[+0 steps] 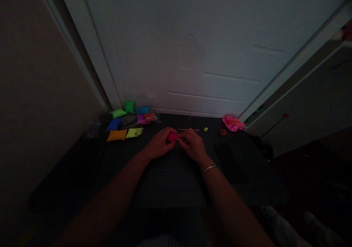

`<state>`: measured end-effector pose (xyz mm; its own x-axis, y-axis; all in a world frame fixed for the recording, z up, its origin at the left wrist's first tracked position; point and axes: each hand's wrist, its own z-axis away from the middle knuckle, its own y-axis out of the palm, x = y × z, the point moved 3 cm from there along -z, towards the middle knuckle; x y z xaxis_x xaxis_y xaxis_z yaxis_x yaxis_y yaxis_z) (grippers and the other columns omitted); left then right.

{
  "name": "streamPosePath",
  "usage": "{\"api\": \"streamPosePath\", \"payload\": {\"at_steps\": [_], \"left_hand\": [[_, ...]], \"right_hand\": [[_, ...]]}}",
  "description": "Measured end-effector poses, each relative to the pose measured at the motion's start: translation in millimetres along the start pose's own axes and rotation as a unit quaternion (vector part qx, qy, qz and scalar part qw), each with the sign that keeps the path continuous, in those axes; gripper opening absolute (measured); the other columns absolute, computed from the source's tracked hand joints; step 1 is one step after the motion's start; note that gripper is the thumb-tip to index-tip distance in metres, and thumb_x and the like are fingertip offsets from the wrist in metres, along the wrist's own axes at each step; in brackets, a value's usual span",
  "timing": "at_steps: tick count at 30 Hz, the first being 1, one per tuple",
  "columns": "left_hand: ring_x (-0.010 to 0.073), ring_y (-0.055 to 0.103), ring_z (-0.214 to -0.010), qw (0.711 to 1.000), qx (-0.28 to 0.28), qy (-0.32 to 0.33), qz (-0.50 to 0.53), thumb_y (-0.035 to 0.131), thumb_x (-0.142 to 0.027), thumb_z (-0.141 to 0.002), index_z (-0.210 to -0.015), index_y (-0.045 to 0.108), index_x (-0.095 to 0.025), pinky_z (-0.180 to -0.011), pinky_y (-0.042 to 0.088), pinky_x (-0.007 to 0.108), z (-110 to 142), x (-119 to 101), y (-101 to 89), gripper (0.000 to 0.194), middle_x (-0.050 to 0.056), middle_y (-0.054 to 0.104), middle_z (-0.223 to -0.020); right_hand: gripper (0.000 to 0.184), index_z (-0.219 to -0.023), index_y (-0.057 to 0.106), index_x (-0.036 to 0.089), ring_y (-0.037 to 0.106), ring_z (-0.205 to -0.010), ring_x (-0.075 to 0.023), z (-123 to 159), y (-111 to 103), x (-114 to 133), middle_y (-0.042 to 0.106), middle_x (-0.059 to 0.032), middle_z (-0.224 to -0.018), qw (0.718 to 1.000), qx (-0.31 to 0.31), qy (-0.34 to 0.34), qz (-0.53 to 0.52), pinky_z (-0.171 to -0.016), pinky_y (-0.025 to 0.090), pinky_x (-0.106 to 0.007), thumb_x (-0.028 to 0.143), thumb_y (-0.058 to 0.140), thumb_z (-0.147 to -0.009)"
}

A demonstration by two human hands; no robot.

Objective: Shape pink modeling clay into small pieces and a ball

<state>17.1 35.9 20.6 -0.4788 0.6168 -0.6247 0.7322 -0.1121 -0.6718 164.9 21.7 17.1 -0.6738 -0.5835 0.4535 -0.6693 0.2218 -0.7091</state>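
A small lump of bright pink clay (172, 137) is pinched between both my hands over a dark table (170, 181). My left hand (158, 144) curls its fingers round the lump's left side. My right hand (192, 144), with a silver bangle on the wrist, presses its fingertips on the lump's right side. A thin pink stick tool (188, 130) lies just behind my right hand.
Several coloured clay packets (125, 122) lie at the table's back left. A pile of pink clay petals (233, 123), a reddish ball (222, 132) and a yellow bit (205, 129) sit at the back right. A white door with heart cut-outs (191, 51) stands behind.
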Motion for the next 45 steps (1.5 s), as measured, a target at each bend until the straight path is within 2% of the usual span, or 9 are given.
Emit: {"api": "streamPosePath", "payload": {"at_steps": [6, 12, 18, 23, 27, 30, 35, 41, 45], "left_hand": [[0.0160, 0.052, -0.092, 0.998, -0.014, 0.047, -0.032, 0.049, -0.016, -0.073, -0.105, 0.053, -0.018, -0.084, 0.041, 0.031, 0.6, 0.0, 1.6, 0.032, 0.005, 0.054, -0.098], [0.0169, 0.051, -0.086, 0.995, -0.093, -0.025, -0.015, 0.051, -0.027, -0.076, -0.091, 0.059, -0.017, -0.080, 0.042, 0.032, -0.2, 14.4, -5.8, 0.020, 0.004, 0.054, -0.089], [0.0143, 0.053, -0.077, 0.982, -0.058, -0.098, 0.148, 0.051, -0.033, -0.076, -0.085, 0.059, -0.016, -0.073, 0.041, 0.028, -1.9, 16.2, 1.7, 0.020, 0.002, 0.058, -0.082], [0.0107, 0.050, -0.067, 0.928, -0.056, -0.150, 0.337, 0.047, -0.033, -0.078, -0.090, 0.057, -0.016, -0.059, 0.039, 0.023, -1.3, 22.3, 9.2, 0.023, 0.000, 0.057, -0.077], [0.0103, 0.050, -0.069, 0.905, -0.044, -0.162, 0.392, 0.050, -0.034, -0.077, -0.094, 0.055, -0.017, -0.059, 0.039, 0.022, -0.5, 22.1, 11.0, 0.025, 0.001, 0.057, -0.084], [0.0104, 0.050, -0.067, 0.914, -0.009, -0.163, 0.371, 0.052, -0.036, -0.076, -0.093, 0.055, -0.016, -0.059, 0.039, 0.022, -0.1, 16.7, 10.9, 0.027, 0.001, 0.057, -0.079], [0.0094, 0.047, -0.058, 0.933, 0.002, -0.179, 0.311, 0.058, -0.039, -0.069, -0.080, 0.056, -0.015, -0.054, 0.037, 0.022, -0.3, 13.3, 9.7, 0.026, -0.002, 0.055, -0.066], [0.0108, 0.046, -0.054, 0.942, -0.105, -0.234, 0.218, 0.054, -0.035, -0.070, -0.071, 0.054, -0.017, -0.052, 0.037, 0.023, -1.5, 33.4, 2.8, 0.018, -0.003, 0.051, -0.059], [0.0164, 0.054, -0.075, 0.962, -0.177, -0.209, 0.008, 0.053, -0.026, -0.070, -0.082, 0.060, -0.018, -0.071, 0.043, 0.030, -0.8, 44.1, -10.1, 0.015, 0.002, 0.056, -0.081]], "right_hand": [[0.011, -0.076, 0.062, 0.020, 0.057, -0.073, -0.0136, -2.4, 2.9, -2.2, 0.062, -0.0018, -0.074, 0.999, -0.027, 0.014, -0.029, -0.079, 0.043, -0.029, 0.025, 0.052, -0.079], [0.015, -0.084, 0.064, 0.019, 0.055, -0.064, -0.0124, -3.0, -5.2, -10.8, 0.062, -0.0021, -0.074, 0.982, -0.127, 0.089, -0.106, -0.059, 0.043, -0.025, 0.030, 0.054, -0.079], [0.021, -0.098, 0.062, 0.021, 0.056, -0.070, -0.0130, -3.1, -2.2, -6.1, 0.063, -0.0032, -0.081, 0.990, -0.082, 0.032, -0.112, -0.065, 0.045, -0.026, 0.026, 0.053, -0.080], [0.032, -0.110, 0.057, 0.022, 0.057, -0.076, -0.0141, -3.4, 1.3, -2.8, 0.063, -0.0041, -0.087, 0.993, -0.059, 0.002, -0.097, -0.066, 0.046, -0.026, 0.027, 0.057, -0.078], [0.033, -0.111, 0.056, 0.024, 0.058, -0.081, -0.0147, -3.8, 3.7, -2.3, 0.063, -0.0042, -0.092, 0.995, -0.044, -0.018, -0.088, -0.071, 0.047, -0.027, 0.027, 0.058, -0.078], [0.021, -0.099, 0.062, 0.023, 0.059, -0.083, -0.0152, -3.9, 4.5, -0.7, 0.065, -0.0034, -0.087, 0.996, -0.034, -0.035, -0.075, -0.077, 0.045, -0.029, 0.024, 0.055, -0.080], [0.013, -0.081, 0.064, 0.020, 0.059, -0.072, -0.0141, -3.8, 5.6, 0.6, 0.065, -0.0030, -0.076, 0.998, -0.005, -0.023, -0.057, -0.067, 0.045, -0.026, 0.022, 0.051, -0.080], [0.015, -0.080, 0.063, 0.019, 0.058, -0.064, -0.0129, -4.3, -0.7, -9.7, 0.065, -0.0026, -0.074, 0.983, -0.096, 0.102, -0.122, -0.059, 0.044, -0.024, 0.030, 0.052, -0.079], [0.020, -0.083, 0.061, 0.016, 0.058, -0.063, -0.0132, -4.0, -7.8, -26.3, 0.065, -0.0025, -0.072, 0.962, -0.127, 0.189, -0.148, -0.058, 0.044, -0.024, 0.034, 0.052, -0.078]]}}
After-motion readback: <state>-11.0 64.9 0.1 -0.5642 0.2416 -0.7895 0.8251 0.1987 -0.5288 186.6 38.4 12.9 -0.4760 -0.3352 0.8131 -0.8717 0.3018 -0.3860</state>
